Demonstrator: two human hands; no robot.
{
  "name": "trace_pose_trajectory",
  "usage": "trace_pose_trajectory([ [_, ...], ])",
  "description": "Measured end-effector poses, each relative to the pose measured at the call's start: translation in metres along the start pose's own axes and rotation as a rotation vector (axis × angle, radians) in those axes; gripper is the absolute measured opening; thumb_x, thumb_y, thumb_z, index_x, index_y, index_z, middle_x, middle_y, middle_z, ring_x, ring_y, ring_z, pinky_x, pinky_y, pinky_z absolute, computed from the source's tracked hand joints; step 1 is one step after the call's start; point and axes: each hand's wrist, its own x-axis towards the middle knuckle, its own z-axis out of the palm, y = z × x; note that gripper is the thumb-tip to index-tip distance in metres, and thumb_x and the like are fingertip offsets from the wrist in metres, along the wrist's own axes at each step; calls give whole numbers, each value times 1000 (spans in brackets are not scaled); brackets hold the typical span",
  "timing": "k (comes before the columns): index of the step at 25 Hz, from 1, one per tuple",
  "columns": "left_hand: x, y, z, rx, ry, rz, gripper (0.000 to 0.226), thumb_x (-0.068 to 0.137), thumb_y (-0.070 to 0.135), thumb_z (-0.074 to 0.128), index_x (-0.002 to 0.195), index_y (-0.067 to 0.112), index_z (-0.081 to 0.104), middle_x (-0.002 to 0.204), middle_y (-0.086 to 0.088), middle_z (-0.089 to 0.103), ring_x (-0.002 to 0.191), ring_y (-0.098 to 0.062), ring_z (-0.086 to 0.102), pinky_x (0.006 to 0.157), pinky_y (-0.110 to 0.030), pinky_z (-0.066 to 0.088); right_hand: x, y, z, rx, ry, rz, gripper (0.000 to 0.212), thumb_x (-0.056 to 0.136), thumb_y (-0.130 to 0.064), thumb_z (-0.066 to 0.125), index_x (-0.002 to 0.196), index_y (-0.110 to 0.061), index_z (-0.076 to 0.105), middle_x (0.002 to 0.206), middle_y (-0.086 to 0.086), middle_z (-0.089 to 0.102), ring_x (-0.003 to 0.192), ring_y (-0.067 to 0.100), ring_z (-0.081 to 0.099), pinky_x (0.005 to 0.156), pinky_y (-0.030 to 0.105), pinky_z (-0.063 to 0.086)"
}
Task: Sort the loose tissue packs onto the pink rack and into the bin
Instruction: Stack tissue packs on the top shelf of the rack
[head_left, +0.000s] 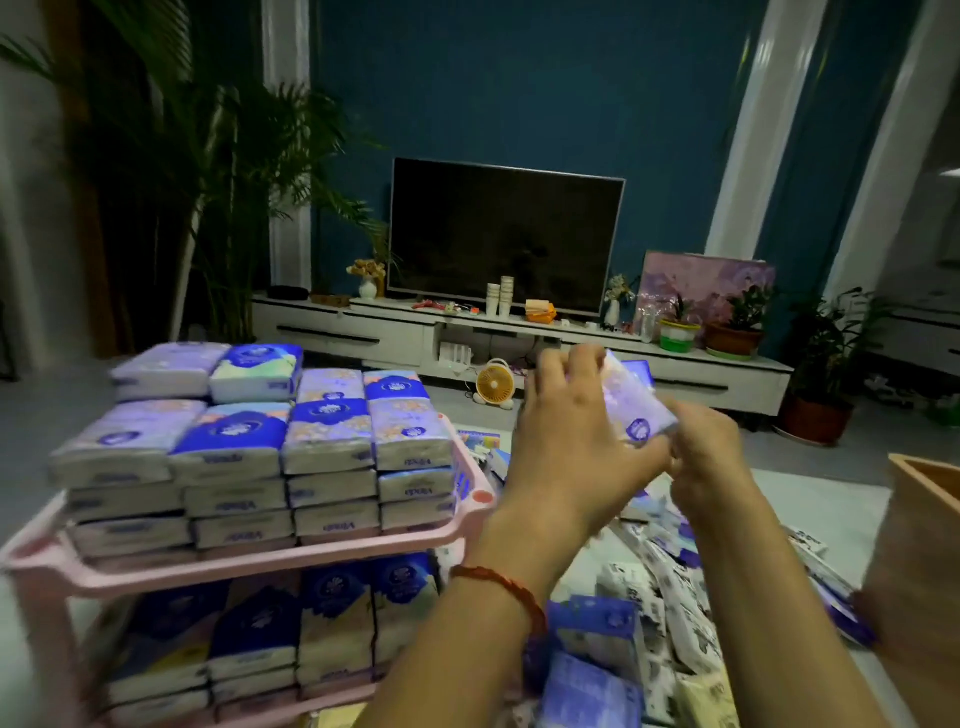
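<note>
Your left hand (576, 447): fingers curled round the purple flowered tissue pack (631, 402).
Your right hand (711, 452): pinches the same pack's near end.
Pack: up in the air, right of the pink plastic rack (311, 555).

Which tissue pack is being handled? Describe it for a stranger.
Below the right corner of the dark television, the left hand and right hand meet. The lilac pack they grip is the only one held in the air, not stacked on the pink rack.
</note>
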Motion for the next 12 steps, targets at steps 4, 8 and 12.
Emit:
trace_pose_trajectory([
  [4, 5, -10, -124, 66, 315, 22, 69, 67, 42, 75, 123, 22, 42, 112, 4, 38, 106, -12, 45, 91, -22, 43, -53, -29, 71, -63, -253, -202, 14, 80, -14, 70, 84, -14, 56, 74, 5, 60, 64, 14, 51, 56, 23, 38],
  [8, -6, -54, -212, 40, 541, -153, 64, 65, 33, 78, 120, 17, 47, 116, -1, 45, 100, -11, 47, 86, -16, 37, -84, -30, 141, -304, -364, -415, 20, 78, -22, 72, 82, -19, 53, 89, 8, 65, 80, 22, 60, 70, 37, 50],
  [12, -15, -106, -240, -9, 468, -338, 79, 60, 43, 83, 123, 20, 42, 128, -7, 47, 109, -19, 53, 92, -31, 46, -84, -20, 166, -427, -395, -336, 20, 85, -23, 65, 96, -10, 54, 96, 10, 63, 79, 19, 58, 54, 24, 47],
])
